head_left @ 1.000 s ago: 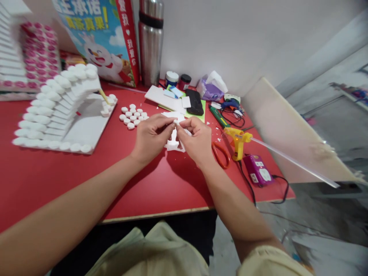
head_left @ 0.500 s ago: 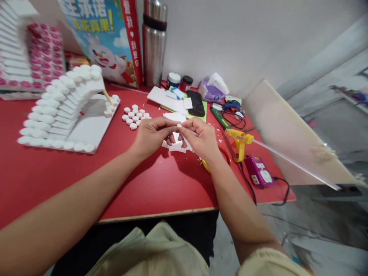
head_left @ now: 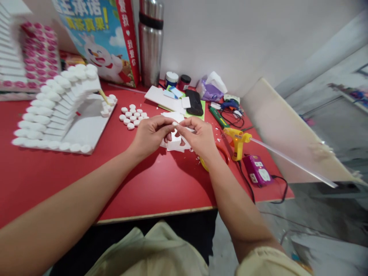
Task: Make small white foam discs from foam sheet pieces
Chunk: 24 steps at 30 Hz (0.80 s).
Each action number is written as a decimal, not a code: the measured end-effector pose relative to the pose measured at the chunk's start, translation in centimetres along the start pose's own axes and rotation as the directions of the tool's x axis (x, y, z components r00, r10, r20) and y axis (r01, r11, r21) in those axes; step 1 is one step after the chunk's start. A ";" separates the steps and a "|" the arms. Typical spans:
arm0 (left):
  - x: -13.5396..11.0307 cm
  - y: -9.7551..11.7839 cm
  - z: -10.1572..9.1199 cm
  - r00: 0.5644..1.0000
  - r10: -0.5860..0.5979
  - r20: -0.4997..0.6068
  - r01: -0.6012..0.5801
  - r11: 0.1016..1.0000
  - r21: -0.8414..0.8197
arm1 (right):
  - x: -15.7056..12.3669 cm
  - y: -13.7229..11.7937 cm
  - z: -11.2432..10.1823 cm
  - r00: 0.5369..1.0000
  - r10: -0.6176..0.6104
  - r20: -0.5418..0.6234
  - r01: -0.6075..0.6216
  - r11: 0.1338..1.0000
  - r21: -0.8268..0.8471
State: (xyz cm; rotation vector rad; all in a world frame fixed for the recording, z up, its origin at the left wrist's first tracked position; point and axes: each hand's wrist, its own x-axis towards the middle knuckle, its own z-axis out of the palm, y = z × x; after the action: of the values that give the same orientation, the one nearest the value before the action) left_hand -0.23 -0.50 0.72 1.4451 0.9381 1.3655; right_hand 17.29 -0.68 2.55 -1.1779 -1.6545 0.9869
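Observation:
My left hand (head_left: 150, 135) and my right hand (head_left: 200, 138) meet above the table, fingertips pinched together. Between them is a small white piece (head_left: 174, 124), mostly covered by the fingers, so its exact kind is unclear. White sheets (head_left: 176, 145) lie below the hands with tiny scraps around them. Just left of my left hand, several round white discs (head_left: 131, 119) are grouped on the red surface. Scissors with orange and yellow handles (head_left: 225, 153) lie partly hidden under my right wrist.
A white model staircase (head_left: 61, 115) edged with discs stands left on the red table (head_left: 161, 188). A yellow glue gun (head_left: 237, 142) with a long glue stick and a purple power adapter (head_left: 257, 170) are at right. Behind are a steel flask (head_left: 151, 50) and a tissue pack (head_left: 212, 89).
The view has shifted slightly, so things appear a little further left. Both hands keep the small white piece pinched, with only slight finger movement.

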 end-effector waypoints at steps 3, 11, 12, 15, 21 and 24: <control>0.0 -0.3 0.1 0.998 -0.055 -0.005 0.055 0.997 -0.056 | 0.0 0.1 0.2 1.000 -0.017 -0.007 0.016 0.999 -0.037; -0.2 -0.1 0.7 0.996 -0.081 -0.041 0.076 0.990 -0.116 | -0.4 -0.2 0.7 0.989 -0.099 -0.111 0.078 0.980 -0.183; -0.3 0.0 0.8 0.996 -0.073 -0.053 0.067 0.991 -0.113 | -0.5 -0.3 0.7 0.987 -0.110 -0.118 0.087 0.979 -0.186; -0.4 0.2 0.9 0.996 -0.025 -0.087 0.018 0.996 -0.083 | -0.6 -0.6 0.7 0.993 -0.092 -0.073 0.082 0.988 -0.130; -0.8 -0.2 0.8 0.970 0.183 -0.159 -0.162 0.977 0.139 | -0.7 -0.4 1.2 0.996 -0.070 -0.062 0.069 0.997 -0.029; -1.0 -0.5 0.8 0.941 0.310 -0.137 -0.262 0.922 0.284 | -0.7 -0.6 1.5 0.995 -0.043 -0.088 0.043 0.999 -0.008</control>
State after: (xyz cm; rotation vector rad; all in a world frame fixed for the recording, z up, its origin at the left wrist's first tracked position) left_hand 0.51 -1.42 -0.02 1.7344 1.0863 1.6580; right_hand 15.85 -1.69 2.43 -1.1685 -1.6073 0.8911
